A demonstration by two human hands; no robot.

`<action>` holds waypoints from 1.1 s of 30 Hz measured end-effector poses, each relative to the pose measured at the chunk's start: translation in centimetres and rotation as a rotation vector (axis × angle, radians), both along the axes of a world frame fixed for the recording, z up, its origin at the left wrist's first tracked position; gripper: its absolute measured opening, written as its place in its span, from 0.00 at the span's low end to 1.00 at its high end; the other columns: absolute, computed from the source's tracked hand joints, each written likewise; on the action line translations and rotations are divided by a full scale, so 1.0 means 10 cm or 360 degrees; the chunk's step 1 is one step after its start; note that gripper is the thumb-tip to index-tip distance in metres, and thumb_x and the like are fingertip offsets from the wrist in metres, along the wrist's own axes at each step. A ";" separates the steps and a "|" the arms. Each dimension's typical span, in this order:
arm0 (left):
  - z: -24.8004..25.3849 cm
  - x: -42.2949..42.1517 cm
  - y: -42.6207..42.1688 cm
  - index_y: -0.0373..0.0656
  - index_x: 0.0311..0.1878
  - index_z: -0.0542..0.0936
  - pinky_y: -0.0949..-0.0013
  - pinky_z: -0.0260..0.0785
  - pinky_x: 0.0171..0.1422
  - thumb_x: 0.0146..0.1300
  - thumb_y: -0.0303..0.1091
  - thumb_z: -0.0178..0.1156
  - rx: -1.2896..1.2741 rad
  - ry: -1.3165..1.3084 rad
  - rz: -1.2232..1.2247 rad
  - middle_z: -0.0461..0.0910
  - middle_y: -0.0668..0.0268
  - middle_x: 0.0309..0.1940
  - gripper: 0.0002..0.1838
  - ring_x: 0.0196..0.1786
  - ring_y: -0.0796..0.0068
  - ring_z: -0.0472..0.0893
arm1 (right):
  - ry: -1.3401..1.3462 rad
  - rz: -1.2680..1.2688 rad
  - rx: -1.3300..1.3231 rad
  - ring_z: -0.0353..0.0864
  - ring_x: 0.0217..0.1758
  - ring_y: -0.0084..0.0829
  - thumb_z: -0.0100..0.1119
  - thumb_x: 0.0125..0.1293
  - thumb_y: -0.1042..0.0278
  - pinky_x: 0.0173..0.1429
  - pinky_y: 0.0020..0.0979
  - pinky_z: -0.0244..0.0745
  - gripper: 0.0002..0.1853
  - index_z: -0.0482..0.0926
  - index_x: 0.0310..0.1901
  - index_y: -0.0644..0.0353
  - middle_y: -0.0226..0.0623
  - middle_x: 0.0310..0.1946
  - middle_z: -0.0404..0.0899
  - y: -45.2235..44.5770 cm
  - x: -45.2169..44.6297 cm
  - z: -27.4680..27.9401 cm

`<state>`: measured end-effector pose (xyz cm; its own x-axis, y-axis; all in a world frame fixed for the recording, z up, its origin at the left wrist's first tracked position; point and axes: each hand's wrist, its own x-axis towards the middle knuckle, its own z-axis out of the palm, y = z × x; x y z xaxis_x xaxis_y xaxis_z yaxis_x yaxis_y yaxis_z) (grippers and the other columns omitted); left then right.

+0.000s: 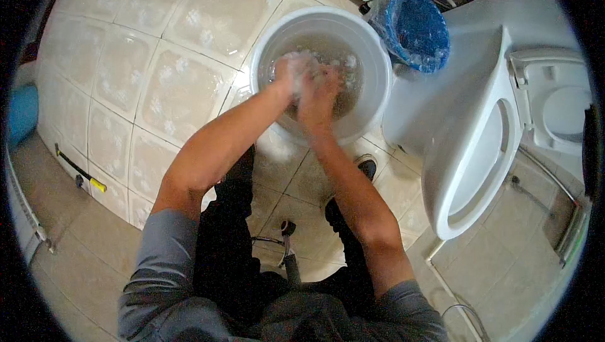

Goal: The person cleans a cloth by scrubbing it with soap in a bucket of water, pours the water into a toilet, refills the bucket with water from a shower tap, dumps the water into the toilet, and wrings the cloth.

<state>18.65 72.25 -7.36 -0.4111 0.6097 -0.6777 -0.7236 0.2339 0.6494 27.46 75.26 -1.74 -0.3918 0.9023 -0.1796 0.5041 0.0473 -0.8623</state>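
L hand (291, 76) & R hand (322, 86) blurred in murky water (350, 88); can't tell what's btwn them. Bottom of basin (380, 77) mostly hidden. Blue obj. (23, 114) cut off, far-L edge.

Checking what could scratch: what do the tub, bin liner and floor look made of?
Tub: probably plastic, smooth and pale, with a rounded rim.
Bin liner: likely thin plastic film, shiny and crinkled.
Floor: seemingly glazed ceramic tiles, glossy, with joint lines and bright reflections.
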 end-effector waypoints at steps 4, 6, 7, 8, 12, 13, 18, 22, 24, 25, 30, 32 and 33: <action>0.39 0.31 0.01 0.37 0.56 0.79 0.51 0.73 0.58 0.72 0.40 0.44 0.0014 0.0098 0.0008 0.81 0.55 0.51 0.21 0.52 0.59 0.79 | 0.0185 0.0123 0.0294 0.72 0.63 0.48 0.52 0.71 0.61 0.71 0.41 0.59 0.25 0.69 0.61 0.72 0.55 0.57 0.74 -0.02 -0.02 0.01; 0.36 0.15 0.05 0.36 0.58 0.78 0.49 0.71 0.61 0.75 0.43 0.39 -0.0139 0.0243 -0.0218 0.80 0.54 0.54 0.24 0.54 0.58 0.79 | 0.0169 0.0173 0.0331 0.72 0.64 0.47 0.51 0.71 0.58 0.71 0.42 0.59 0.26 0.68 0.62 0.70 0.54 0.57 0.74 -0.07 0.07 -0.05; 0.15 0.13 0.01 0.36 0.58 0.78 0.48 0.72 0.60 0.75 0.41 0.41 0.0011 0.0035 -0.0077 0.80 0.54 0.54 0.23 0.53 0.58 0.79 | 0.0162 0.0206 0.0361 0.71 0.64 0.47 0.52 0.71 0.58 0.71 0.42 0.60 0.26 0.68 0.63 0.70 0.53 0.58 0.74 -0.16 0.13 -0.06; 0.18 0.08 -0.03 0.36 0.58 0.78 0.47 0.72 0.60 0.74 0.40 0.42 0.0151 -0.0179 0.0063 0.80 0.54 0.53 0.21 0.52 0.58 0.80 | 0.0153 0.0216 0.0340 0.71 0.64 0.47 0.52 0.71 0.58 0.71 0.43 0.61 0.26 0.67 0.64 0.69 0.53 0.59 0.73 -0.21 0.12 -0.06; 0.24 0.08 0.07 0.39 0.61 0.75 0.48 0.71 0.65 0.73 0.43 0.52 0.0358 -0.0589 0.0089 0.79 0.53 0.57 0.21 0.58 0.56 0.79 | 0.0166 0.0006 -0.0017 0.71 0.65 0.47 0.55 0.71 0.58 0.70 0.45 0.63 0.28 0.65 0.66 0.66 0.51 0.62 0.71 0.37 0.10 -0.26; 0.34 0.06 0.04 0.38 0.57 0.76 0.49 0.72 0.63 0.71 0.40 0.54 0.0377 -0.0671 0.0146 0.79 0.53 0.54 0.19 0.56 0.57 0.80 | 0.0291 0.0010 -0.0262 0.71 0.66 0.47 0.55 0.71 0.58 0.70 0.45 0.64 0.28 0.65 0.67 0.65 0.50 0.62 0.71 0.47 0.16 -0.30; 0.77 -0.13 -0.11 0.40 0.60 0.75 0.53 0.71 0.66 0.74 0.38 0.53 0.0578 -0.0836 0.0270 0.79 0.55 0.56 0.17 0.55 0.60 0.80 | 0.1299 -0.0103 -0.1772 0.72 0.65 0.46 0.58 0.70 0.60 0.69 0.47 0.68 0.29 0.64 0.68 0.62 0.47 0.64 0.70 0.47 0.30 -0.01; 0.51 -0.16 -0.12 0.40 0.60 0.75 0.54 0.73 0.65 0.74 0.29 0.52 0.0494 -0.0145 -0.0079 0.79 0.57 0.56 0.14 0.57 0.61 0.80 | 0.0782 -0.0093 -0.1273 0.78 0.60 0.44 0.59 0.67 0.73 0.65 0.47 0.76 0.27 0.64 0.66 0.60 0.44 0.60 0.74 0.52 0.46 -0.06; 0.63 -0.28 -0.19 0.41 0.60 0.75 0.52 0.73 0.65 0.71 0.25 0.55 0.0196 0.0166 -0.0347 0.78 0.60 0.58 0.16 0.59 0.60 0.79 | 0.0898 -0.0159 -0.1340 0.79 0.59 0.44 0.59 0.65 0.77 0.63 0.46 0.78 0.29 0.62 0.67 0.59 0.44 0.60 0.74 0.71 0.55 -0.02; 0.61 -0.27 -0.22 0.41 0.60 0.75 0.52 0.73 0.65 0.71 0.25 0.55 0.0195 0.0167 -0.0350 0.78 0.60 0.58 0.16 0.59 0.60 0.79 | 0.0898 -0.0200 -0.1217 0.79 0.59 0.44 0.59 0.64 0.79 0.62 0.46 0.78 0.29 0.63 0.66 0.60 0.45 0.59 0.75 0.79 0.59 0.07; 1.06 -0.15 -0.17 0.43 0.63 0.73 0.51 0.79 0.56 0.74 0.46 0.53 0.0258 -0.0573 0.0003 0.76 0.57 0.59 0.21 0.60 0.58 0.78 | 0.0278 0.0194 -0.0253 0.81 0.56 0.40 0.64 0.61 0.76 0.59 0.42 0.79 0.19 0.76 0.55 0.62 0.44 0.54 0.79 0.77 0.52 0.07; 0.93 -0.18 -0.12 0.45 0.63 0.72 0.50 0.79 0.55 0.73 0.53 0.52 0.0387 -0.0666 -0.0073 0.75 0.55 0.59 0.25 0.61 0.57 0.77 | 0.0021 0.0470 0.0180 0.81 0.56 0.39 0.69 0.58 0.69 0.59 0.40 0.77 0.19 0.78 0.51 0.62 0.44 0.53 0.79 0.58 0.32 0.46; 0.64 -0.21 -0.08 0.45 0.62 0.72 0.47 0.77 0.56 0.72 0.52 0.54 0.0429 -0.0730 -0.0078 0.76 0.55 0.58 0.25 0.60 0.56 0.77 | 0.0028 0.0608 0.0309 0.81 0.55 0.39 0.72 0.56 0.65 0.59 0.39 0.76 0.20 0.80 0.49 0.62 0.44 0.53 0.80 0.43 0.21 0.66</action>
